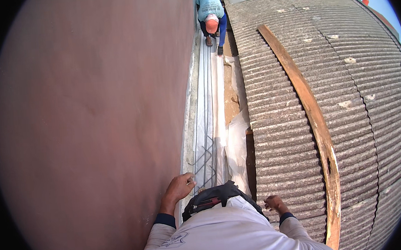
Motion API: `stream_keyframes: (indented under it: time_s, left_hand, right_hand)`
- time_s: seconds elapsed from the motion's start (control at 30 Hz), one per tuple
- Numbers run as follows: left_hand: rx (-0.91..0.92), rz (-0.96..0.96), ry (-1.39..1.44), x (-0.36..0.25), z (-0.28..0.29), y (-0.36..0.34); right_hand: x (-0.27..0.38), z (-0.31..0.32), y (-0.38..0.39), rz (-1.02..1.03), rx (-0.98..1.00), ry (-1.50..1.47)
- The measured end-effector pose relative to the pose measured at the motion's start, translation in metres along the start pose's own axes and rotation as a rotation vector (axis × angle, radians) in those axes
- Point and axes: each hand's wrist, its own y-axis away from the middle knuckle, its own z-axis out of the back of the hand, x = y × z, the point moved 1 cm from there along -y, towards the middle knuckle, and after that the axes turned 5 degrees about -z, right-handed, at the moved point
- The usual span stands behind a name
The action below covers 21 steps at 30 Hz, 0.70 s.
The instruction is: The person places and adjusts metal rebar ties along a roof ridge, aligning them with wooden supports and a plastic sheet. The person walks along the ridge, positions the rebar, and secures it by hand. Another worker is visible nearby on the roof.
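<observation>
My left hand [180, 187] is beside the tall reddish-brown wall [102, 118], over the gutter strip's left edge. Its fingers curl inward, and I cannot make out whether anything is in them. To the other side, my right hand [275, 204] hangs by the near edge of the corrugated roof, its fingers loosely bent and apart with nothing seen in them. Between my hands sits a black waist bag [210, 199]. Ahead of it, steel reinforcing bars [205, 152] with zigzag ties lie along the narrow channel on white plastic sheeting [237, 152].
A co-worker [211, 19] in a light blue shirt and orange cap crouches at the channel's far end, a gloved hand reaching down. A long wooden plank [308, 99] lies on the grey corrugated roof [272, 92]. Dark gaps run along the roof's edge.
</observation>
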Motion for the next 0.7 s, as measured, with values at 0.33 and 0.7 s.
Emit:
stream_keyframes:
  time_s: [0.33, 0.7]
  left_hand:
    - [0.013, 0.011, 0.042, 0.002, -0.004, -0.002]
    - [0.244, -0.036, 0.723, -0.070, 0.016, 0.000]
  right_hand:
    - [-0.004, -0.011, -0.004, 0.015, -0.002, -0.003]
    - [0.071, 0.021, 0.053, 0.222, 0.045, -0.056]
